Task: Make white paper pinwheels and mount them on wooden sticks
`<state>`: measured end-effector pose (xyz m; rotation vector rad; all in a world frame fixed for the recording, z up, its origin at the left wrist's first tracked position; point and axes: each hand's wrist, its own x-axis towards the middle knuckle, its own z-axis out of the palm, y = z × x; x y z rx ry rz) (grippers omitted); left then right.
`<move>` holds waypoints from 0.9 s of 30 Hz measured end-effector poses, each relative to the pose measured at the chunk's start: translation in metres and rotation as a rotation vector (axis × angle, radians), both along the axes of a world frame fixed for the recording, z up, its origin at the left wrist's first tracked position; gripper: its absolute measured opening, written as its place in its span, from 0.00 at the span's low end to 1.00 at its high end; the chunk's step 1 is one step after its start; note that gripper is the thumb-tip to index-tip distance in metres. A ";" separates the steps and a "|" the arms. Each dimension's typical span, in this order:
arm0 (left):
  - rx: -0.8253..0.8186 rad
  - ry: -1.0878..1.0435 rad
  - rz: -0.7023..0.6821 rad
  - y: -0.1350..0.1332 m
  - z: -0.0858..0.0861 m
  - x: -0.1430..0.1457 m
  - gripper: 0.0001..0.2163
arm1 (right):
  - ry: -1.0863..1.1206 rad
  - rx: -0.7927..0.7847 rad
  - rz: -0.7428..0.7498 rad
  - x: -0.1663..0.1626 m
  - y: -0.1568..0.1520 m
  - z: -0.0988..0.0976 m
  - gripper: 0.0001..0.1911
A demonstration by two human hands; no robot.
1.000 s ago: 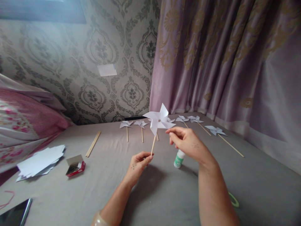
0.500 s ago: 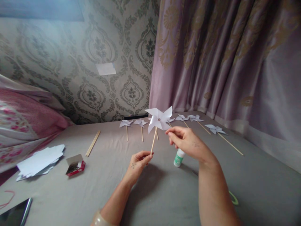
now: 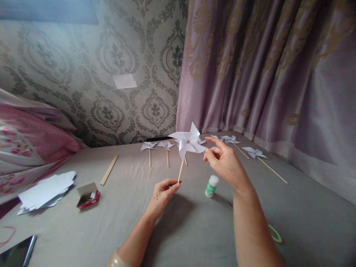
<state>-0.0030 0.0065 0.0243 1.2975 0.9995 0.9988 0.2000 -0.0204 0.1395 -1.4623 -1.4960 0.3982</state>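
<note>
My left hand (image 3: 164,193) pinches the lower end of a thin wooden stick that carries a white paper pinwheel (image 3: 187,142), held upright above the grey bed sheet. My right hand (image 3: 225,163) is raised just right of the pinwheel, its fingertips at the edge of one blade, fingers loosely curled. A small glue bottle (image 3: 211,185) with a green label stands on the sheet below my right hand.
Several finished pinwheels (image 3: 254,152) lie in a row near the curtain. Spare wooden sticks (image 3: 109,170), a small red open box (image 3: 88,194), a stack of white paper (image 3: 46,191), a phone (image 3: 18,254) and a green tape ring (image 3: 275,233) lie on the sheet.
The pinwheel's blades have turned. My right hand has risen slightly and moved to the right edge of the pinwheel. My left hand has stayed put.
</note>
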 end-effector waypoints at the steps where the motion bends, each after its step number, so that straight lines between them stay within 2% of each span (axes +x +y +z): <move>1: -0.002 -0.001 0.000 0.000 0.000 0.000 0.18 | -0.055 -0.003 -0.064 0.002 0.001 -0.001 0.27; 2: -0.001 -0.003 0.003 0.000 0.000 0.000 0.18 | -0.121 -0.051 -0.061 0.003 0.001 -0.002 0.26; 3: 0.001 -0.005 0.007 0.000 0.000 0.000 0.18 | -0.184 -0.135 0.019 0.003 -0.001 -0.003 0.25; 6: 0.012 -0.008 0.007 -0.001 0.002 0.000 0.17 | -0.255 -0.408 0.502 -0.002 -0.013 -0.002 0.19; 7: 0.015 -0.009 0.004 -0.001 0.002 0.000 0.17 | -0.228 -0.431 0.604 -0.004 -0.016 0.000 0.18; 8: 0.018 -0.008 0.003 -0.001 0.002 0.000 0.17 | -0.183 -0.404 0.626 -0.006 -0.018 0.002 0.17; 9: 0.017 -0.007 0.006 -0.001 0.002 0.000 0.17 | -0.127 -0.334 0.568 -0.006 -0.018 0.003 0.17; 12: 0.007 0.002 0.018 0.000 0.001 0.001 0.17 | 0.009 -0.060 0.190 0.000 -0.008 0.002 0.18; 13: 0.007 0.005 0.018 0.000 0.000 0.001 0.17 | 0.024 -0.012 0.080 0.002 -0.003 0.000 0.19; 15: 0.007 0.008 0.012 0.000 0.000 0.001 0.17 | 0.007 -0.023 -0.049 0.006 0.005 -0.005 0.24; 17: 0.006 0.006 0.015 -0.001 0.001 0.001 0.17 | -0.053 -0.144 -0.002 0.004 0.007 -0.009 0.27; 18: 0.004 0.004 0.016 -0.001 0.002 0.001 0.17 | -0.093 -0.225 0.105 0.001 0.006 -0.010 0.27; 20: 0.009 -0.002 0.014 -0.001 0.003 0.001 0.17 | -0.159 -0.369 0.422 -0.007 -0.001 -0.009 0.22; 22: 0.023 -0.005 0.003 -0.001 0.003 0.000 0.17 | -0.151 -0.428 0.664 -0.013 -0.008 -0.004 0.18; 23: 0.026 -0.004 0.001 -0.001 0.003 0.000 0.16 | -0.114 -0.408 0.685 -0.014 -0.011 -0.001 0.16; 24: 0.027 -0.001 0.002 0.000 0.002 0.000 0.16 | -0.060 -0.356 0.632 -0.014 -0.011 0.001 0.16; 27: 0.018 0.013 0.009 0.001 -0.002 0.000 0.17 | 0.078 -0.120 0.246 -0.007 -0.005 0.002 0.18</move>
